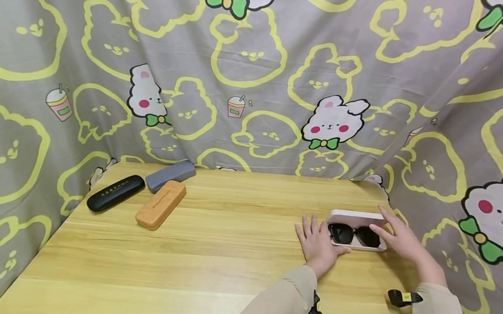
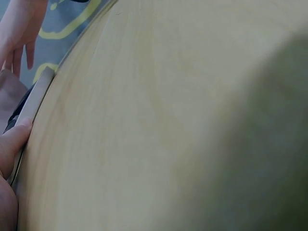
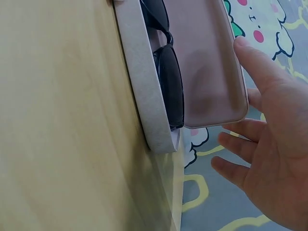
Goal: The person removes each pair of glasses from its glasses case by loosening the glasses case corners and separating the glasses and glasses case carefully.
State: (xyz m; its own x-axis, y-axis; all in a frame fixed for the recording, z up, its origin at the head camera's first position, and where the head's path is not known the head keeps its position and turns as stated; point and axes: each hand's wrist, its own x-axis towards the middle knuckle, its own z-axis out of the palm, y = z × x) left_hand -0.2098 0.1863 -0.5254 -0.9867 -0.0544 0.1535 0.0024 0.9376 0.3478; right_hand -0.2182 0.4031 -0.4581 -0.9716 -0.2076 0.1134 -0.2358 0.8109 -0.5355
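- You risk nipping your right hand (image 1: 405,240): its thumb touches the rim of the pale-pink-lined, raised lid (image 3: 207,72), so a sudden fold would likely catch it.
- You could scratch or bend the black-framed sunglasses with dark lenses (image 1: 344,234); they stand proud of the tray wall, and a lid pressed down on a badly seated frame would bear on them.
- You could skid the off-white, long box-shaped glasses case (image 1: 369,248) across the smooth, pale wooden worktop (image 1: 181,278) if you push the lid harder than your left hand (image 1: 318,247) steadies the base.
- Your left grip is wide, with its fingers spread at the case's left end and its thumb against the front wall.
- Your right grip is also wide, its fingers loosely spread around the lid's right end; you cannot tell how firmly they bear on it.
- The off-white case lies open at the worktop's right side, with the 1 pair of sunglasses inside, lenses toward you.
- Well apart at the far left sit 3 closed cases: a glossy black oval one (image 1: 116,193), a tan-orange oblong one (image 1: 161,205) and a blue-grey elongated one (image 1: 170,175). Their contents are hidden.
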